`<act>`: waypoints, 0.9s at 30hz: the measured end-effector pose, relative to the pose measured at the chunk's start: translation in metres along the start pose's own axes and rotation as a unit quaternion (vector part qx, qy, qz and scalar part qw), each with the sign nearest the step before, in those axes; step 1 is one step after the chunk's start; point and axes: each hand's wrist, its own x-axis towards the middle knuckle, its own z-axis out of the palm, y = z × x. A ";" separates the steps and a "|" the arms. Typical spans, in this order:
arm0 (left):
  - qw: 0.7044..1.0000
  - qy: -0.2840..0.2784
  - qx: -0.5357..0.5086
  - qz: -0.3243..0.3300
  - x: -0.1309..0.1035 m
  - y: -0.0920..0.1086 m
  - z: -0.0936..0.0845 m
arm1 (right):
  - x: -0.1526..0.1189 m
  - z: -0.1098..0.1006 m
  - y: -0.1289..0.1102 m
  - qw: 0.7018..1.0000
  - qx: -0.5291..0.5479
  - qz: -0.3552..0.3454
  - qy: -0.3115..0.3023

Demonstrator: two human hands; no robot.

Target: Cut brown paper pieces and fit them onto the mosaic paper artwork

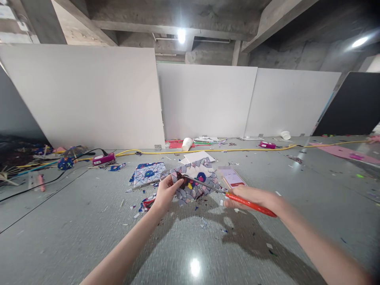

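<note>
My left hand (pixel 168 190) pinches the left side of a patterned collage sheet (pixel 196 192), which shows grey and pink patches with blue and yellow spots. A dark reddish-brown piece (pixel 183 181) lies at my left fingertips. Closed around the red handles of long scissors (pixel 251 204) is my right hand (pixel 249 195), to the right of the sheet. The metal blades reach left across the sheet's face toward my left thumb. Whether the blades are parted is too small to tell. Another blue and white patterned piece (pixel 149 174) lies left of the sheet.
A phone (pixel 233 178) lies behind my right hand. White paper (pixel 199 156), a tipped paper cup (pixel 187 144) and a yellow cable (pixel 166 152) lie farther back. Magenta devices (pixel 103 158) rest near the cable. Scraps litter the grey floor (pixel 74 221); white panels (pixel 208 103) stand behind.
</note>
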 end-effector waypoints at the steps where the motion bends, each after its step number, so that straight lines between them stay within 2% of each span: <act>1: 1.000 -0.003 -0.001 -0.001 0.000 0.000 0.000 | 0.000 0.001 0.001 1.000 0.000 0.000 0.002; 8: 1.000 -0.012 0.007 -0.018 -0.001 0.003 0.000 | 0.002 0.000 0.003 0.998 -0.047 -0.047 -0.005; 16: 1.000 -0.020 0.014 -0.012 0.002 -0.001 -0.003 | -0.003 0.003 -0.011 0.984 -0.171 -0.037 -0.028; 19: 0.999 -0.023 0.022 -0.017 0.002 0.000 -0.004 | -0.004 0.002 -0.015 0.979 -0.196 -0.027 -0.056; 23: 0.999 -0.028 0.035 -0.030 0.000 0.004 -0.003 | -0.002 0.001 -0.012 0.970 -0.227 -0.018 -0.081; 27: 0.998 -0.039 0.034 -0.038 -0.001 0.005 -0.001 | -0.001 0.000 -0.005 0.966 -0.242 -0.058 -0.070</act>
